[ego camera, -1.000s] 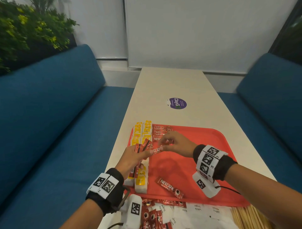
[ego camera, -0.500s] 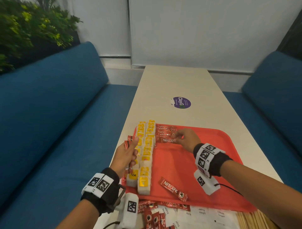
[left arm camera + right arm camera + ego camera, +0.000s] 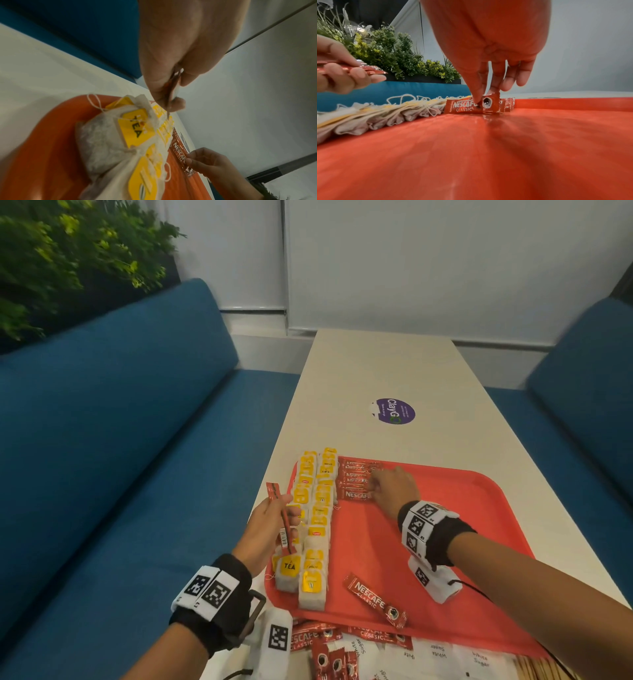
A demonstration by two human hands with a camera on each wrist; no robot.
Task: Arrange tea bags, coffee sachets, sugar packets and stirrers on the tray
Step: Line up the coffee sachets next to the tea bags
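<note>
On the red tray (image 3: 462,542), tea bags (image 3: 317,508) with yellow tags lie in two rows along the left edge. A short row of red coffee sachets (image 3: 356,474) lies beside them at the far end. My right hand (image 3: 374,492) pinches the nearest coffee sachet (image 3: 467,106) of that row, which rests on the tray. Over the tea bags, my left hand (image 3: 286,513) grips a small bundle of coffee sachets (image 3: 279,515), held edge-on (image 3: 173,86). One loose sachet (image 3: 375,599) lies aslant near the tray's front.
Off the tray's near edge lie more coffee sachets (image 3: 320,643), white sugar packets (image 3: 442,657) and wooden stirrers (image 3: 537,669). A purple sticker (image 3: 394,410) marks the white table (image 3: 376,364). Blue benches flank both sides, with plants (image 3: 68,251) behind the left one.
My right hand took a sachet from the left hand, carried it to the far sachet row and lowered it onto the tray. The left hand drew back left with its bundle.
</note>
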